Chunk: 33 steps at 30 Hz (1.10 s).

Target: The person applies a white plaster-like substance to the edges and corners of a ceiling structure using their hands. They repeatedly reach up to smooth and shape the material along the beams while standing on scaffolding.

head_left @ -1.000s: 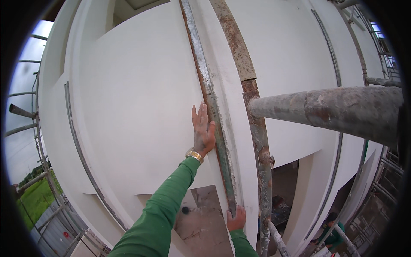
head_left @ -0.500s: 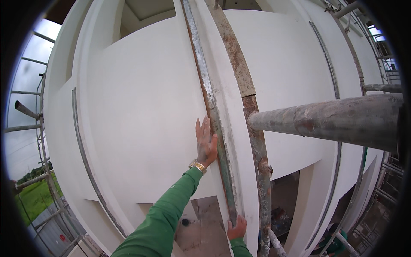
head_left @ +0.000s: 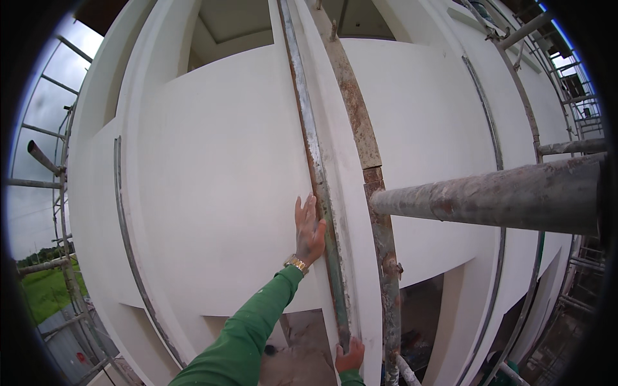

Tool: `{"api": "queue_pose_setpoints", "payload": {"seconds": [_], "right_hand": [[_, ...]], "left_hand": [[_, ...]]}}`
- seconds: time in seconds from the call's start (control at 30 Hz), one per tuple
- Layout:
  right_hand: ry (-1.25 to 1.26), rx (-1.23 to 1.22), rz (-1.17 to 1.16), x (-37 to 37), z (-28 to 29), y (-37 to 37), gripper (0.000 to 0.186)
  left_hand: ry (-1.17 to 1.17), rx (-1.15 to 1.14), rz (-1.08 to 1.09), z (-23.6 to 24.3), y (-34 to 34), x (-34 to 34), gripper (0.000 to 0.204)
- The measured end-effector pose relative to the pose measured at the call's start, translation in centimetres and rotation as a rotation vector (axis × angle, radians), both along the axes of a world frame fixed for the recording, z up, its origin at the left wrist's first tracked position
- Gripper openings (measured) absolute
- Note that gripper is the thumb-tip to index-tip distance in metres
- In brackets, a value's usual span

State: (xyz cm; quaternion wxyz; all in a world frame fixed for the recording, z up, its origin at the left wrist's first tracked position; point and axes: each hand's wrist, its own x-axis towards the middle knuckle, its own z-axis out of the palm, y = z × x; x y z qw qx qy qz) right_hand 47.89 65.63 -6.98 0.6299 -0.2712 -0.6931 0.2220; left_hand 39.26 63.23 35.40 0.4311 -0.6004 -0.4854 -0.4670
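A long, narrow metal bar (head_left: 308, 135), part silver, part rusty and greenish lower down, runs upright along the edge of a white wall rib. My left hand (head_left: 310, 230), below a green sleeve and a gold wristwatch (head_left: 296, 263), lies against the bar's left side. Its fingers are stretched upward over the white wall, and the thumb side touches the bar. Lower down, my right hand (head_left: 350, 356) is closed around the bar's bottom part; some of its fingers are hidden.
A rusty upright scaffold pole (head_left: 386, 276) stands just right of the rib. From it a thick horizontal pipe (head_left: 489, 198) juts toward me on the right. More scaffolding (head_left: 63, 170) rises at the left. Below the white wall (head_left: 219, 174) are openings onto a lower level.
The view has tilted slightly upward, so the wall and poles sit lower in the picture. Both hands keep their places on the bar.
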Motion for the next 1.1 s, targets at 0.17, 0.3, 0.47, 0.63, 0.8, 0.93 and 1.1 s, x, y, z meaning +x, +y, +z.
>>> {"api": "queue_pose_setpoints", "payload": {"seconds": [0.17,0.3,0.47,0.63,0.8,0.93,1.1], "right_hand": [[-0.003,-0.021,0.048,0.2,0.1,-0.2,0.058],[0.03,0.012,0.06,0.4,0.4,-0.1,0.056],[0.003,0.033,0.036,0.6,0.5,-0.3,0.056],[-0.012,0.019,-0.006,0.3,0.5,-0.5,0.055],[-0.04,0.014,0.017,0.6,0.8,-0.6,0.057],[-0.059,0.011,0.057,1.4,1.9,-0.7,0.058],[-0.069,0.012,0.008,1.4,1.6,-0.6,0.054]], "left_hand": [[-0.02,-0.011,-0.002,-0.1,-0.1,-0.2,0.07],[-0.002,0.013,-0.003,0.0,0.0,-0.2,0.068],[0.015,0.029,0.013,-0.2,0.2,-0.5,0.066],[0.033,0.031,0.007,-0.1,0.2,-0.4,0.066],[0.022,0.028,-0.009,-0.2,0.2,-0.4,0.066],[0.014,0.025,-0.009,0.0,0.0,-0.5,0.066],[-0.014,0.013,-0.006,0.0,0.1,0.0,0.067]]}}
